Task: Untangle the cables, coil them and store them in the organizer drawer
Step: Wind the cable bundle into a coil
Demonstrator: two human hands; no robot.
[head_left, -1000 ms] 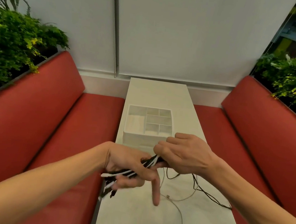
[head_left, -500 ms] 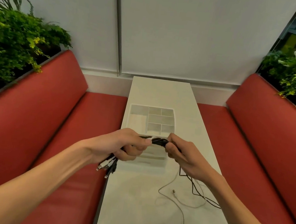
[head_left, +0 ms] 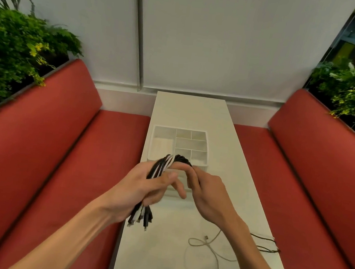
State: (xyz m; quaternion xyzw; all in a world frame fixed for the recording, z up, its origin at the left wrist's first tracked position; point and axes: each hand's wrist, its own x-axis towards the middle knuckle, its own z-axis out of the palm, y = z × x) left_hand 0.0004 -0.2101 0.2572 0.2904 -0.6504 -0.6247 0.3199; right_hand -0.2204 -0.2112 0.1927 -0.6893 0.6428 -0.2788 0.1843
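We see the left hand (head_left: pixel 140 188) curled round a bundle of black and white cables (head_left: pixel 161 166). The bundle's folded top arches just above the thumb, and its plug ends hang below the heel. The right hand (head_left: pixel 207 194), touching the left, pinches the black loop at that top. The white divided plastic organizer tray (head_left: pixel 190 144) sits just beyond both hands on the pale worktop (head_left: pixel 188 111). A loose white cable (head_left: pixel 213 249) lies under the right wrist, with a thin dark cord (head_left: pixel 266 243) beside it.
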